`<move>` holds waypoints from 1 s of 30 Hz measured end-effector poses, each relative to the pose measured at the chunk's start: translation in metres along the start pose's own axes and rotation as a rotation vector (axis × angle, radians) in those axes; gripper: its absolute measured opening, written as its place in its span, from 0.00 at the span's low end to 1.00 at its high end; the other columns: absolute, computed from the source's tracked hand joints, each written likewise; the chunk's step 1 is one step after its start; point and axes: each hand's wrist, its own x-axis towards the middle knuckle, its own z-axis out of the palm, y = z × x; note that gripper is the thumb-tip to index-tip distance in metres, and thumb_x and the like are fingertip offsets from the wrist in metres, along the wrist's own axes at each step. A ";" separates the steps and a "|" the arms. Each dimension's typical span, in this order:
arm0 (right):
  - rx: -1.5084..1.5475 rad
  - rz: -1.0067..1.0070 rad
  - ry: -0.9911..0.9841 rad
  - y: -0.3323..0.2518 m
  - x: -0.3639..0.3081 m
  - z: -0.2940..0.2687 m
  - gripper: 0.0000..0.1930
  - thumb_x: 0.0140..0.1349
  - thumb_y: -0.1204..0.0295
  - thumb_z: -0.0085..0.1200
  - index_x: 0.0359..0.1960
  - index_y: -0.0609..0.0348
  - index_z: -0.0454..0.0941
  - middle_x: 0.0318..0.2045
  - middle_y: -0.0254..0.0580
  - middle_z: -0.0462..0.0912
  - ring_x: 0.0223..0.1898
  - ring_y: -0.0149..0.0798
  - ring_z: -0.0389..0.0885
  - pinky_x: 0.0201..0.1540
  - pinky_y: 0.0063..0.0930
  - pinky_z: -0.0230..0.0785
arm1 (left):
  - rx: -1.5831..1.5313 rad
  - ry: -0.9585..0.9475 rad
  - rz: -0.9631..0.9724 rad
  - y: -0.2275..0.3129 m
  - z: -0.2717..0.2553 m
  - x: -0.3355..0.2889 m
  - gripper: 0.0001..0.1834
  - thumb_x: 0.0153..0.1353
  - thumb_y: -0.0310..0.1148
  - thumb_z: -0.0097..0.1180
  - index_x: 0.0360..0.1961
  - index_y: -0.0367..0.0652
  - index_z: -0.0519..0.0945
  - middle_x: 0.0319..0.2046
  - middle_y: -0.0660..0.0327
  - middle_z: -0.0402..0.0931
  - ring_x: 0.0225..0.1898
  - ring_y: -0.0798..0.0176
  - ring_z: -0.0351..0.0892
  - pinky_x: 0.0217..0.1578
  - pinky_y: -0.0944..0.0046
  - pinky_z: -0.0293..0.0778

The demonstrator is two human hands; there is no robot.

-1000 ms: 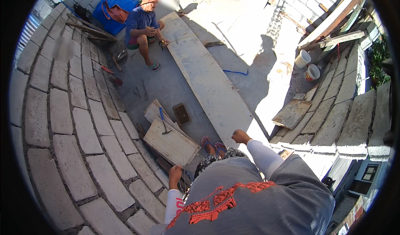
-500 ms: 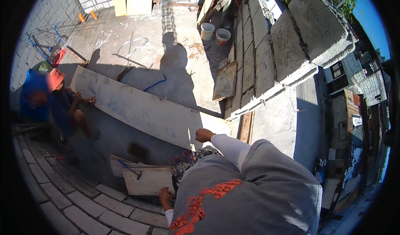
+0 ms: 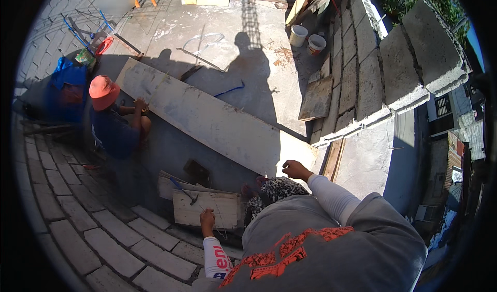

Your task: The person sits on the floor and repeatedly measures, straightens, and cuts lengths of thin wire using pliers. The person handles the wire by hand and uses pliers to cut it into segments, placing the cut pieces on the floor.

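Observation:
My left hand (image 3: pixel 207 221) is closed around thin wire (image 3: pixel 224 234), whose fine strands stick out by the fingers. It is over the near edge of some short wooden boards (image 3: pixel 215 209). A blue-handled hammer (image 3: pixel 184 189) lies on those boards. My right hand (image 3: pixel 296 170) is curled into a loose fist beside the sunlit right end of a long plywood sheet (image 3: pixel 207 118); its fingers hide whatever may be inside. Patterned trousers (image 3: pixel 282 188) show between my arms.
A co-worker in a red hat (image 3: pixel 104 92) crouches at the sheet's left end. A concrete block wall (image 3: pixel 370 75) rises at right, with two white buckets (image 3: pixel 298 35) beside it. Block courses (image 3: pixel 108 243) curve along the lower left. A blue bar (image 3: pixel 229 90) lies beyond the sheet.
The view has shifted, so the scene sits farther right. My left hand has moved left over the boards, showing more forearm. My right fist stays near the sheet. The co-worker's head has bent down.

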 end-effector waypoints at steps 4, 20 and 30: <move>0.163 0.031 -0.066 0.000 -0.003 0.010 0.18 0.57 0.68 0.53 0.45 0.68 0.76 0.34 0.52 0.83 0.30 0.42 0.83 0.37 0.32 0.75 | 0.048 0.126 0.021 -0.024 -0.007 -0.008 0.22 0.65 0.45 0.45 0.31 0.33 0.79 0.13 0.63 0.69 0.15 0.67 0.68 0.19 0.63 0.63; 0.324 0.217 -0.118 0.181 0.001 -0.071 0.12 0.54 0.76 0.53 0.38 0.73 0.75 0.20 0.44 0.79 0.21 0.34 0.78 0.20 0.26 0.66 | 0.216 0.159 -0.036 -0.137 0.133 -0.128 0.22 0.60 0.45 0.49 0.33 0.32 0.80 0.32 0.39 0.78 0.37 0.41 0.79 0.36 0.52 0.71; 0.553 0.307 0.042 0.107 0.052 -0.100 0.10 0.55 0.77 0.54 0.37 0.71 0.74 0.26 0.45 0.78 0.25 0.35 0.78 0.24 0.28 0.72 | 0.430 0.095 0.052 -0.006 0.086 -0.027 0.22 0.61 0.46 0.49 0.32 0.35 0.83 0.29 0.46 0.81 0.34 0.49 0.80 0.37 0.56 0.72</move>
